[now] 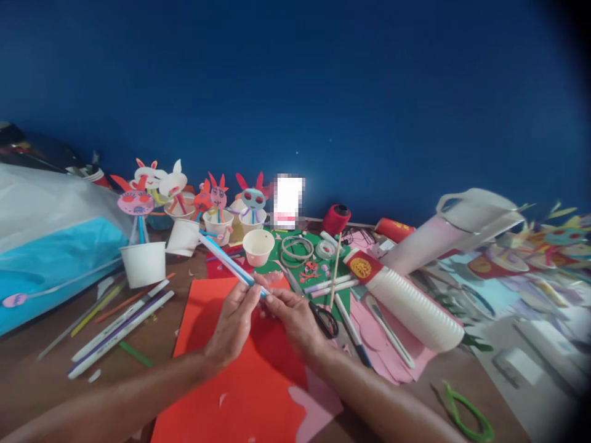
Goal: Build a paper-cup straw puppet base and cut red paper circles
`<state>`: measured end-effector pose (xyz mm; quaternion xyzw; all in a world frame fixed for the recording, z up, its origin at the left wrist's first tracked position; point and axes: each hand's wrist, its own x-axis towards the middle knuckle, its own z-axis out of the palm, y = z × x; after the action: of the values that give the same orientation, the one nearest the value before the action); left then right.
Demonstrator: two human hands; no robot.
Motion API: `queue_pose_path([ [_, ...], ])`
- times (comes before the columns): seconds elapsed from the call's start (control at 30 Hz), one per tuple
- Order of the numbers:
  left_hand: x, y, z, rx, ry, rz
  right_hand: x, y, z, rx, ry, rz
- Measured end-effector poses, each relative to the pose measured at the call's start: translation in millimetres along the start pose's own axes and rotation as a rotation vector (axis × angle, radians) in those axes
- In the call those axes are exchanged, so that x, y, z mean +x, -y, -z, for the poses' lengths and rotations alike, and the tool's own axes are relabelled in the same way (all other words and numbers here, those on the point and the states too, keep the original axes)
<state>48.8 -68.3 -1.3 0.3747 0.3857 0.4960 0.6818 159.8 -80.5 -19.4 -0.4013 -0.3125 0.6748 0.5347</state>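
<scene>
1. Head view: blue-and-white sticks [231,263], one bundle, held above the red sheet [252,387]; our left hand [233,317] and right hand [293,314] pinch the near end, fingers closed.
2. Risk: slackened fingers could splay our sticks; a wide swing could topple the white cup [183,239].

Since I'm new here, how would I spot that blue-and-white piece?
Start from the big red sheet. Above it, the left hand and right hand hold a slim blue-and-white piece slanting leftward. Unlike the pens lying nearby, it is held.
</scene>
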Motion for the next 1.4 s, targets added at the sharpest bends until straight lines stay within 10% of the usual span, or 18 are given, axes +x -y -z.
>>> queue_pose_path([
  [0.57,11.2,-9.4,10.5,0.185,0.242,-0.003,8.0,49.9,29.1,-0.233,0.096,0.019],
  [0.9,19.9,-22.5,20.0,0.228,0.542,0.728,-4.3,102.4,52.0,-1.150,0.574,0.079],
  [1.17,4.9,-16.7,15.2,0.456,0.748,0.597,-7.7,90.8,34.6,-1.359,0.621,0.169],
  [1.4,4.6,-14.8,15.5,0.446,0.687,0.545,-8.3,88.4,30.5,-1.336,0.531,0.141],
])
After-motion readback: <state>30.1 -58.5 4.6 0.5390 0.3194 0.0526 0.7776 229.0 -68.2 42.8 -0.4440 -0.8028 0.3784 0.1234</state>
